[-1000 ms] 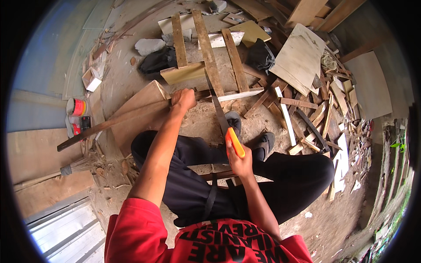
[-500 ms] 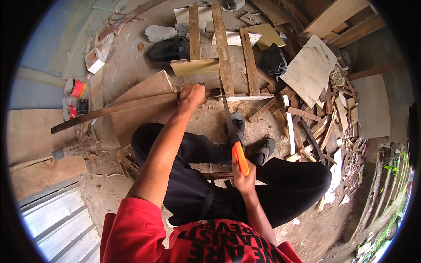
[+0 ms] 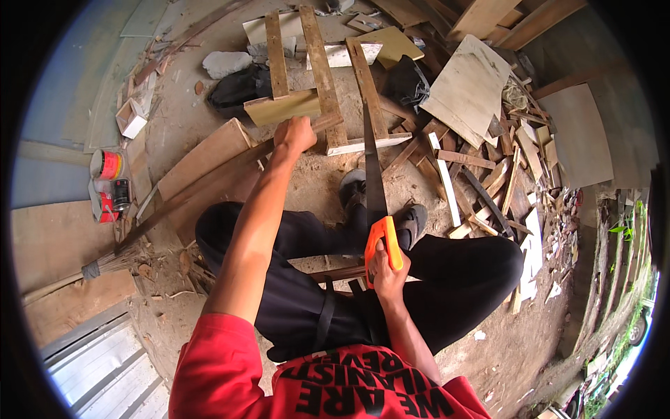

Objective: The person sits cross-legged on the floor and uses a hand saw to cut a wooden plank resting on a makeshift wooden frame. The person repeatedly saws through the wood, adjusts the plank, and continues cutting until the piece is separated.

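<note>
My left hand [image 3: 295,134] is closed around a long narrow wooden plank [image 3: 202,193], near its far end. That end lies over the near part of a wooden frame of slats [image 3: 322,77] on the floor. In my right hand [image 3: 387,271] is a handsaw [image 3: 375,174], gripped by its orange handle. Its dark blade points away from me and upward in view, to the right of the plank's end and apart from it. The blade's tip overlaps the frame's right slat in view; whether they touch I cannot tell.
Scrap wood [image 3: 481,188] is heaped on the right, beside a pale board [image 3: 467,91]. Black plastic bags [image 3: 241,91] lie around the frame. Cans [image 3: 107,165] and a broom [image 3: 105,264] are at the left. My shoes [image 3: 413,222] are just beyond my knees.
The saw has come away from the plank to the right. The plank's near end has swung toward me, and its far end has shifted up and left in view with my left hand.
</note>
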{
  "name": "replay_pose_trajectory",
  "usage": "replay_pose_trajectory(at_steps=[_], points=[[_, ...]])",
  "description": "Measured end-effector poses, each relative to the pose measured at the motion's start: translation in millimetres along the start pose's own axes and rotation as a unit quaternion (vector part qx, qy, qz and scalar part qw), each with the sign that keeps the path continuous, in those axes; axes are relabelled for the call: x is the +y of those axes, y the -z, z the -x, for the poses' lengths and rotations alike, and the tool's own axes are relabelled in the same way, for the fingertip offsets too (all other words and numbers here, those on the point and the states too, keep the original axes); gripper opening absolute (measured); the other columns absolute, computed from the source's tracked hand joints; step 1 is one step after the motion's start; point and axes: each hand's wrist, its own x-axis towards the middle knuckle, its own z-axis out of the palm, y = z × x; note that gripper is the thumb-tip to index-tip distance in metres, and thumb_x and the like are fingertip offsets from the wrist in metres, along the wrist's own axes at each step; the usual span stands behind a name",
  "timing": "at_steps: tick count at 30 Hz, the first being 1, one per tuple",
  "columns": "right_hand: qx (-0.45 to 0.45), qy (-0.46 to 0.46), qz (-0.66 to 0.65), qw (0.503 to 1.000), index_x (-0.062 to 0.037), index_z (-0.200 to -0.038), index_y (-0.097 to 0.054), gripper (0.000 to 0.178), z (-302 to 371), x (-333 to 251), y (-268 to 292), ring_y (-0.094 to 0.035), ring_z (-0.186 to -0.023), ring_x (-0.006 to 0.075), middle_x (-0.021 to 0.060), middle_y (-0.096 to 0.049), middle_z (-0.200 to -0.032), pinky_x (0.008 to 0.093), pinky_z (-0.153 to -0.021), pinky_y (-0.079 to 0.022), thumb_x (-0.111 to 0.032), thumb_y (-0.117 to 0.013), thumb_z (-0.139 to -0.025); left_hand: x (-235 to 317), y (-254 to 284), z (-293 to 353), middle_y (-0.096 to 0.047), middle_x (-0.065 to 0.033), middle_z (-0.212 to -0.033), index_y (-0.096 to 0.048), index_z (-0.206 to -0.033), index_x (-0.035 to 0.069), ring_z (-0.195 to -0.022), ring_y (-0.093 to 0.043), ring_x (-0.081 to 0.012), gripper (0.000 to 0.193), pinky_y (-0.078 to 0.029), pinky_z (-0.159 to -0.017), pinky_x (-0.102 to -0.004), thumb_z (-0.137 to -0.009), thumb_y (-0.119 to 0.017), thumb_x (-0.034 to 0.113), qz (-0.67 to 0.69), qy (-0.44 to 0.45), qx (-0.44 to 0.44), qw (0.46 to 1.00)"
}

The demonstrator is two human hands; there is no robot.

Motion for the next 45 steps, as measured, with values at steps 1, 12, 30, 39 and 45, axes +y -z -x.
replay_pose_trajectory(at_steps=[1,12,30,39,45], points=[[0.021,-0.014,-0.027,0.999,-0.0032,-0.091,-0.057,0.022,-1,-6,-1,-0.039,-0.05,0.0041,-0.0062,-0.042,-0.063,0.0237,-0.047,-0.034,-0.022,-0.06,-0.103,17,20,6,-0.074,-0.0217,-0.098,-0.077,-0.094,0.003,-0.091,-0.073,-0.0379,0.021,-0.059,-0.076,-0.0454,-0.081,-0.064,0.011,-0.002,0.016,-0.012,1.0],[0.026,-0.03,-0.043,0.998,0.0,-0.092,-0.06,0.023,-3,1,2,-0.044,-0.052,0.0037,-0.0037,-0.051,-0.063,0.0221,-0.046,-0.034,-0.02,-0.06,-0.103,43,5,14,-0.074,-0.0225,-0.101,-0.077,-0.099,0.001,-0.097,-0.072,-0.0378,0.025,-0.059,-0.082,-0.0443,-0.078,-0.065,0.01,-0.063,-0.095,-0.121,0.986],[0.018,0.019,0.139,0.99,0.0016,-0.075,-0.055,0.027,-18,-2,10,-0.041,-0.058,0.0049,0.0013,-0.048,-0.058,0.0277,-0.051,-0.037,-0.011,-0.065,-0.097,3,5,8,-0.069,-0.0297,-0.104,-0.062,-0.111,-0.003,-0.102,-0.067,-0.0415,0.077,-0.053,-0.088,-0.0533,-0.089,-0.056,0.07,-0.019,-0.139,-0.07,0.988],[0.041,0.045,0.13,0.99,0.0014,-0.074,-0.055,0.026,-26,-11,7,-0.045,-0.055,0.0064,0.0053,-0.05,-0.056,0.0285,-0.05,-0.04,-0.01,-0.066,-0.095,30,-16,-1,-0.068,-0.0244,-0.086,-0.059,-0.109,0.003,-0.076,-0.067,-0.0435,0.051,-0.054,-0.065,-0.051,-0.102,-0.046,0.052,0.031,-0.142,0.137,0.98],[0.095,0.05,0.15,0.983,0.0004,-0.074,-0.054,0.029,-42,-15,15,-0.038,-0.054,0.008,0.0052,-0.046,-0.055,0.0311,-0.048,-0.035,-0.014,-0.068,-0.096,53,-36,-21,-0.06,-0.0184,-0.098,-0.054,-0.099,0.003,-0.081,-0.062,-0.0393,0.037,-0.052,-0.065,-0.0488,-0.102,-0.054,0.04,0.076,-0.209,0.151,0.963]])
